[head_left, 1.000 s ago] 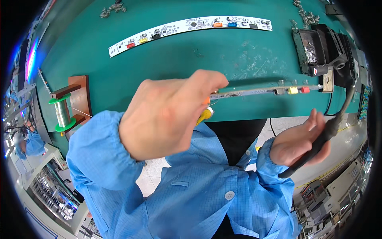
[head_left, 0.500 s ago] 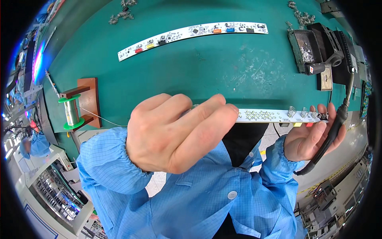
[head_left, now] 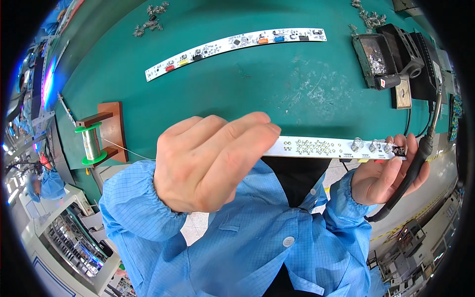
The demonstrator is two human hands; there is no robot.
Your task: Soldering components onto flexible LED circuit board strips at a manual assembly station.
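Observation:
A narrow white circuit board (head_left: 316, 147) is held level in front of my blue smock, its LEDs and several coil springs (head_left: 357, 144) facing up. My left hand (head_left: 208, 163) is closed over its left part, which is hidden behind the fingers. A thin solder wire (head_left: 127, 151) runs from a green-rimmed spool (head_left: 90, 144) and disappears behind that hand. At the board's right end, my right hand (head_left: 383, 178) grips it between thumb and fingers, beside a small black part (head_left: 399, 151). Across the same hand's fingers lies a black-handled soldering iron (head_left: 416, 161), its metal end pointing up and away.
On the green mat (head_left: 237, 99) lies another white board (head_left: 232, 43) with coloured connectors. Loose springs (head_left: 148, 21) form a pile at the back left, and more springs (head_left: 368, 19) lie back right. A metal solder tray (head_left: 371, 59) and iron stand (head_left: 403, 52) occupy the right.
The held board has tilted, so its LED face shows more and the coloured parts under its edge show less. My left fingers have shifted slightly left, baring a little more board.

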